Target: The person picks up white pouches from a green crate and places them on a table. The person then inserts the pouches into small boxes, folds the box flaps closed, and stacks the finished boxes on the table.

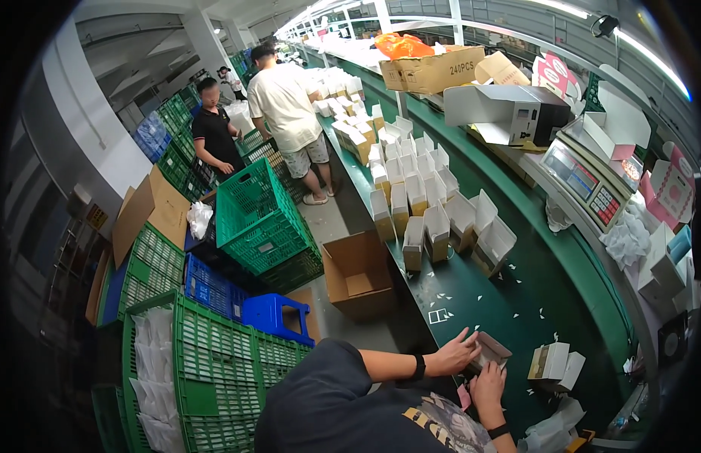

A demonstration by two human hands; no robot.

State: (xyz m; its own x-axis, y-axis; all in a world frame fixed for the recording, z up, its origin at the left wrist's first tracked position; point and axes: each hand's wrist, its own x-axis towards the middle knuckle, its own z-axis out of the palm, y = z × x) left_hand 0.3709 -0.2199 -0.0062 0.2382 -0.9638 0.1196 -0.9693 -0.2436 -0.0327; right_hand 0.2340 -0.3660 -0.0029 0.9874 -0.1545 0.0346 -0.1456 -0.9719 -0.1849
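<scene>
A small open carton sits between the person's hands at the near side of the green worktop. The left hand lies along its left side, fingers slightly spread — whether it grips or merely rests I cannot tell. The right hand seems to pinch the near edge, probably because thin card walls need support from two sides. Farther along, upright cartons stand close together with flaps raised, likely so that their tops stay accessible and they take little room. Two more cartons lie just to the right, within easy reach.

White paper scraps dot the smooth surface. A scale stands on the right; green crates, a blue stool and an open cardboard box crowd the left, with co-workers beyond.
</scene>
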